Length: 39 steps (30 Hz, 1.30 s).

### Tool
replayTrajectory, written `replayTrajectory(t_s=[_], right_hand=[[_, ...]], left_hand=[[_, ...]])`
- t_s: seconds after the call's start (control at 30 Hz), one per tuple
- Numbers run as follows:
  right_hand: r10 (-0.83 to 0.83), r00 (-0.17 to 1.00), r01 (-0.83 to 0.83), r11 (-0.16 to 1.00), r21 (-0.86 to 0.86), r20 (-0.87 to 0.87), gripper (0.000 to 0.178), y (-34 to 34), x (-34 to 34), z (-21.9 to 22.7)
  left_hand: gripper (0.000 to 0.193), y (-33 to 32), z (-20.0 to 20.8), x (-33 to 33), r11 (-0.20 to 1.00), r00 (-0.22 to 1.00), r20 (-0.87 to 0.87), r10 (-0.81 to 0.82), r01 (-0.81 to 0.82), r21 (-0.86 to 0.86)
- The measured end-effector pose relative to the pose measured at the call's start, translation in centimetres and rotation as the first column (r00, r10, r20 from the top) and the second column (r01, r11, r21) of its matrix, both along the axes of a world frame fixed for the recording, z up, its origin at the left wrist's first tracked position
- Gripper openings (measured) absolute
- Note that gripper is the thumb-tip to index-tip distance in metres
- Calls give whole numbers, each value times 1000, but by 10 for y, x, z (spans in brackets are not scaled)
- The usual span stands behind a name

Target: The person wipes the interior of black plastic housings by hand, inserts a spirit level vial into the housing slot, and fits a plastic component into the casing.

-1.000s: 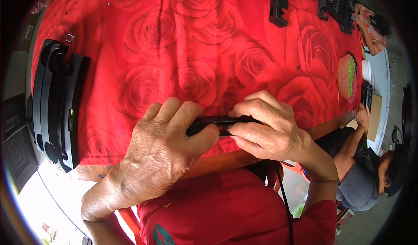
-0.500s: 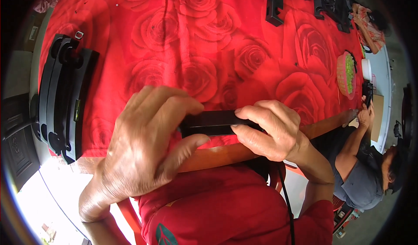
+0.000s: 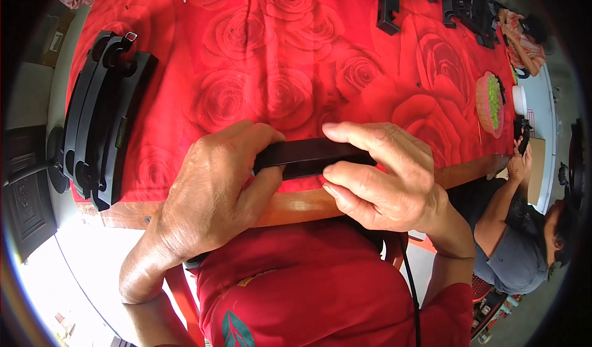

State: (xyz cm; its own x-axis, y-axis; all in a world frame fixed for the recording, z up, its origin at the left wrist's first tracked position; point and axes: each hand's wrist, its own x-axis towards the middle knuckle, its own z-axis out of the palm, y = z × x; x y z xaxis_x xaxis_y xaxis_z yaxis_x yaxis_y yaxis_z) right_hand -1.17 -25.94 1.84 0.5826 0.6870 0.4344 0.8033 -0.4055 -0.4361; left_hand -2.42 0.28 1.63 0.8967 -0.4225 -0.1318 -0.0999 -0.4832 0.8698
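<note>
Just above the table's front edge, a long black plastic bar (image 3: 302, 154) lies level between my two hands. My left hand (image 3: 209, 190) pinches its left end, thumb on the near side and fingers over the far side. Around the right end is my right hand (image 3: 394, 177). One finger reaches to the far edge, and other fingertips lie along the near side. Both ends of the bar are hidden by my hands.
Several curved black plastic parts (image 3: 105, 119) lie together at the left, a small metal buckle (image 3: 131, 37) beside them. More black parts (image 3: 456, 1) are heaped at the far right, near a pink basket (image 3: 490, 105). A co-worker (image 3: 509, 236) sits to my right.
My left thumb has closed onto the bar, where before it stood off it. My right fingers have spread wider apart around its right end. The view has shifted slightly.
</note>
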Motion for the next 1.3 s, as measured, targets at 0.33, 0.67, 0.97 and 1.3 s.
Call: replayTrajectory(t_s=[0.33, 0.67, 0.97, 1.3], right_hand=[[-132, 952, 66, 969, -237, -276, 41, 12, 6, 15], [-118, 888, 36, 981, -188, -444, 13, 11, 11, 7], [-75, 922, 10, 985, -170, -379, 17, 12, 9, -2], [-143, 874, 14, 963, -269, -464, 17, -6, 25, 5]], left_hand=[[22, -12, 12, -14, 999, 993, 116, 4, -10, 52], [22, -16, 11, -14, 998, 998, 61, -7, 3, 65], [18, -20, 3, -17, 994, 986, 138, 91, -98, 39], [17, -17, 3, -14, 993, 990, 87, 109, -111, 26]])
